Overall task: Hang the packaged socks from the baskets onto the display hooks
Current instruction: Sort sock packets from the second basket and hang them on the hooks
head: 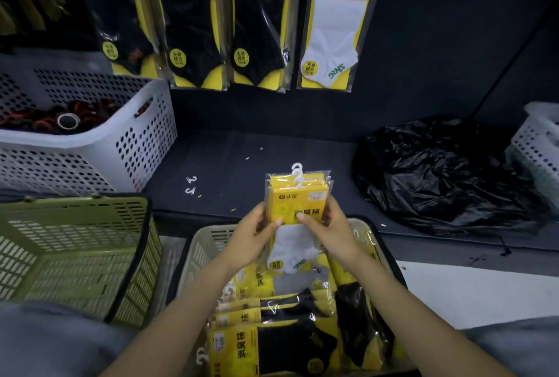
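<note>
Grey clothing (45, 343), bare forearms (169, 316)

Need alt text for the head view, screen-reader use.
The left hand and right hand hold a stack of white-sock packs upright above a beige basket full of sock packs. On the dark wall behind hang three black-sock packs and a single white-sock pack.

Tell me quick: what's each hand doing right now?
Left hand: holding the stack of white sock packs by its left edge.
Right hand: holding the same stack by its right edge.
</note>
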The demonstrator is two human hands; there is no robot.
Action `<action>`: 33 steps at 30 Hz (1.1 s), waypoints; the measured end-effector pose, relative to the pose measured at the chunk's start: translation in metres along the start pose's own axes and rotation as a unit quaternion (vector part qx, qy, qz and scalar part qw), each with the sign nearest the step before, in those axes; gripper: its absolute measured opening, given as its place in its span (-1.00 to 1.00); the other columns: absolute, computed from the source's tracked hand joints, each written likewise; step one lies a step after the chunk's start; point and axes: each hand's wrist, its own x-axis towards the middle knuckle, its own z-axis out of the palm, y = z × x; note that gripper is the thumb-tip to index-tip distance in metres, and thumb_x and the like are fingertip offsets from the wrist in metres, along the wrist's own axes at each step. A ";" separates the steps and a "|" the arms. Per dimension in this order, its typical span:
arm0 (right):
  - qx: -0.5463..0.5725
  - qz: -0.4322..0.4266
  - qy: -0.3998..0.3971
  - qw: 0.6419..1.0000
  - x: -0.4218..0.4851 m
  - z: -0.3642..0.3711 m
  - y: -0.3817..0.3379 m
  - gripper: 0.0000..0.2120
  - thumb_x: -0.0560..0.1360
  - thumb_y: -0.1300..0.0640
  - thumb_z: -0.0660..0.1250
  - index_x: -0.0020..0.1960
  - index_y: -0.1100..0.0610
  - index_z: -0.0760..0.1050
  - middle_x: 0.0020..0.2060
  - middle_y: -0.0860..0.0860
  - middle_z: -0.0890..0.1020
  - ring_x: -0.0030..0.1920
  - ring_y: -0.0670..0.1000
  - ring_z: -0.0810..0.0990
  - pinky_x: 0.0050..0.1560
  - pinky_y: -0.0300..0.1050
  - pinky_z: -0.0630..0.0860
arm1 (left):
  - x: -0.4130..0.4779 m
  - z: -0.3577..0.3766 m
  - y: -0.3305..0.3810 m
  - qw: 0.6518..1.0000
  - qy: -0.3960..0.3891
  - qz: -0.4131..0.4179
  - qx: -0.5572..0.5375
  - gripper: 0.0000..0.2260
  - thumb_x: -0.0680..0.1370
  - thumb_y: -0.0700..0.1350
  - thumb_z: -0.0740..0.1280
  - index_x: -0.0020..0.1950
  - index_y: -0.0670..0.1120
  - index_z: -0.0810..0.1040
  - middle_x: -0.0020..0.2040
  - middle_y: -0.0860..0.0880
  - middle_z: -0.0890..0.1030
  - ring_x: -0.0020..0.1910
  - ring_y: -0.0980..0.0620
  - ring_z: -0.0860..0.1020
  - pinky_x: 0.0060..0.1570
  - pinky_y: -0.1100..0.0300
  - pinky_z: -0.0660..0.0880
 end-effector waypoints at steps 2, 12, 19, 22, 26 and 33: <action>0.027 -0.048 0.034 0.998 0.007 -0.003 -0.032 -0.67 0.41 0.15 0.48 0.09 -0.02 0.45 0.00 -0.07 0.64 -0.04 -0.24 0.63 -0.08 -0.35 0.54 | 0.014 -0.013 0.034 0.999 0.000 0.040 -0.005 -0.71 0.57 -0.24 0.27 0.26 0.00 0.43 0.21 0.00 0.59 0.18 0.14 0.56 0.13 0.29 0.48; 0.149 -0.136 0.109 0.973 0.028 -0.003 -0.156 -0.76 0.40 0.23 0.47 -0.05 0.22 0.44 -0.15 0.10 0.70 -0.14 -0.01 0.68 -0.15 -0.20 0.60 | 0.056 -0.049 0.150 0.986 0.058 0.100 -0.117 -0.69 0.41 -0.07 0.41 0.14 -0.02 0.52 0.02 0.05 0.69 -0.01 0.11 0.65 -0.15 0.35 0.54; 0.168 -0.101 0.126 0.972 0.047 -0.018 -0.178 -0.86 0.49 0.14 0.39 0.01 0.17 0.57 -0.09 0.04 0.72 -0.03 0.05 0.69 0.06 -0.01 0.58 | 0.067 -0.066 0.156 0.982 0.080 0.122 -0.121 -0.69 0.50 0.08 0.24 0.15 -0.03 0.56 0.00 0.05 0.69 -0.02 0.10 0.66 -0.17 0.37 0.53; 0.175 -0.112 0.179 0.962 0.060 -0.039 -0.198 -0.93 0.53 0.17 0.35 -0.04 0.16 0.57 -0.11 0.08 0.71 -0.08 0.06 0.68 -0.01 -0.01 0.58 | 0.074 -0.080 0.160 0.974 0.123 0.127 -0.143 -0.80 0.57 -0.03 0.22 0.10 0.00 0.57 -0.04 0.03 0.70 -0.06 0.07 0.67 -0.23 0.36 0.55; 0.180 -0.135 0.229 0.947 0.078 -0.068 -0.231 -0.94 0.55 0.17 0.32 -0.08 0.11 0.56 -0.18 0.04 0.71 -0.17 0.01 0.69 -0.13 -0.06 0.60 | 0.080 -0.101 0.170 0.962 0.164 0.154 -0.154 -0.78 0.51 0.03 0.24 0.07 0.01 0.58 -0.05 0.08 0.70 -0.10 0.13 0.67 -0.28 0.39 0.53; 0.139 -0.168 0.218 0.951 0.118 -0.076 -0.274 -0.95 0.55 0.18 0.32 -0.06 0.13 0.55 -0.13 0.05 0.68 -0.12 0.03 0.65 -0.03 -0.01 0.58 | 0.086 -0.117 0.178 0.949 0.200 0.169 -0.175 -0.79 0.53 0.01 0.23 0.08 0.00 0.58 -0.05 0.11 0.70 -0.10 0.17 0.66 -0.30 0.42 0.52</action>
